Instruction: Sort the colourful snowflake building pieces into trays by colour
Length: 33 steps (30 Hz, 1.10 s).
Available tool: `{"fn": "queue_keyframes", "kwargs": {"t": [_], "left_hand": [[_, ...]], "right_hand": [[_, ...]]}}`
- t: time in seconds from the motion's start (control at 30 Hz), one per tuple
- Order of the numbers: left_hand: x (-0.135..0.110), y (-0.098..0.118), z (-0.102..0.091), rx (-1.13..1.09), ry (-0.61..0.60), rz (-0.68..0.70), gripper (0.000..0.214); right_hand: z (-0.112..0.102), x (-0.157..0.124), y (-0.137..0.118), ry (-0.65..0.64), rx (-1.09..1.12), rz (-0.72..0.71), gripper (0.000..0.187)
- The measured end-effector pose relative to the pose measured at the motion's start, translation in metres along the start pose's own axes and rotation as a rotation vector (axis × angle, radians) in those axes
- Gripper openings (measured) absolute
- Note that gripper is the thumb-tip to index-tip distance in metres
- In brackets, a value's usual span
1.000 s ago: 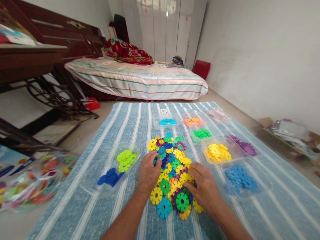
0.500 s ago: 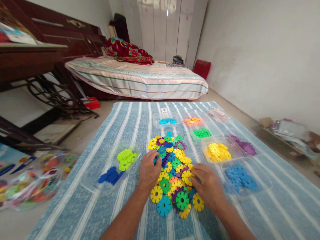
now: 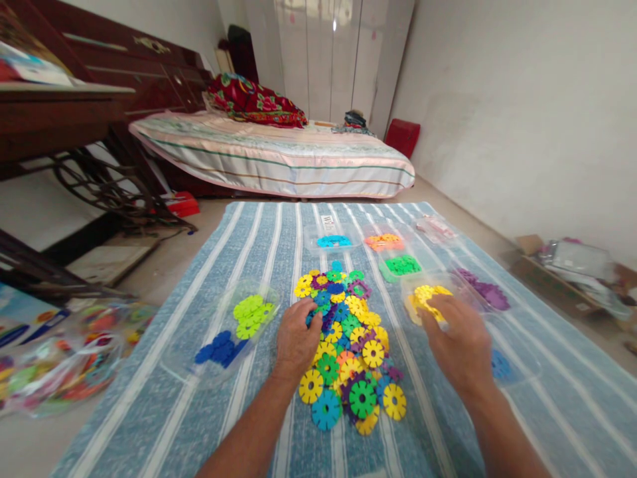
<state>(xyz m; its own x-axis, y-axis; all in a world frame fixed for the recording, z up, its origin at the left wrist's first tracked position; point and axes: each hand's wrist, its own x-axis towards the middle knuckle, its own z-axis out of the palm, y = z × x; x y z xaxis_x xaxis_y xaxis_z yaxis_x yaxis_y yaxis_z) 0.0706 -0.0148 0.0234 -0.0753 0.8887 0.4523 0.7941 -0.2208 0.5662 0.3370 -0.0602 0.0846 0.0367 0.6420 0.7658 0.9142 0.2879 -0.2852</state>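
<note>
A heap of notched plastic snowflake discs (image 3: 327, 368) in yellow, green, blue, purple and orange lies on the striped cloth. At its left edge rests my left hand (image 3: 297, 335), fingers curled and thumb near the index finger; blue pieces show by the fingertips, but what they grip is hidden. My right hand (image 3: 460, 338) reaches over a clear tub (image 3: 407, 292) of yellow discs (image 3: 430, 292). Its fingers are pinched around a yellow disc (image 3: 438, 312), just above or touching those inside. The forearm and hand partly cover the tub of blue discs (image 3: 501, 365).
Further tubs hold light blue (image 3: 333, 241), orange (image 3: 384, 241), green (image 3: 402, 265) and purple discs (image 3: 485, 292). On the left, a clear tray (image 3: 182, 368) holds lime discs (image 3: 253, 315) and dark blue discs (image 3: 221, 348). A bed (image 3: 298, 159) stands beyond the table.
My right hand has moved right, from the heap's right side to the tub of yellow discs, uncovering purple and yellow pieces there. My left hand has stayed in place.
</note>
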Motion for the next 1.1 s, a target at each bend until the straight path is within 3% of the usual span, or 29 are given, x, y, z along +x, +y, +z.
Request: {"fn": "queue_keyframes", "kwargs": {"t": [0.1,0.3,0.43,0.87,1.0,1.1], "left_hand": [[0.000,-0.001,0.001,-0.002,0.010,0.003,0.020],[0.003,-0.005,-0.001,-0.004,0.007,0.022,0.021],[0.007,-0.010,-0.001,-0.007,0.002,0.035,0.024],[0.008,-0.011,-0.001,0.003,0.008,0.052,0.023],[0.007,-0.009,-0.001,0.010,0.003,0.036,0.022],[0.006,-0.008,-0.001,0.009,-0.005,0.028,0.024]], "right_hand": [[0.006,0.000,-0.002,-0.056,0.051,-0.010,0.019],[0.034,-0.011,-0.040,-0.503,0.089,0.027,0.011],[0.043,-0.007,-0.054,-0.642,0.100,0.103,0.015],[0.018,0.006,-0.046,-0.493,0.566,0.415,0.005],[0.004,0.021,-0.018,-0.374,0.481,0.468,0.016],[-0.010,0.040,0.019,-0.250,0.268,0.410,0.025]]}}
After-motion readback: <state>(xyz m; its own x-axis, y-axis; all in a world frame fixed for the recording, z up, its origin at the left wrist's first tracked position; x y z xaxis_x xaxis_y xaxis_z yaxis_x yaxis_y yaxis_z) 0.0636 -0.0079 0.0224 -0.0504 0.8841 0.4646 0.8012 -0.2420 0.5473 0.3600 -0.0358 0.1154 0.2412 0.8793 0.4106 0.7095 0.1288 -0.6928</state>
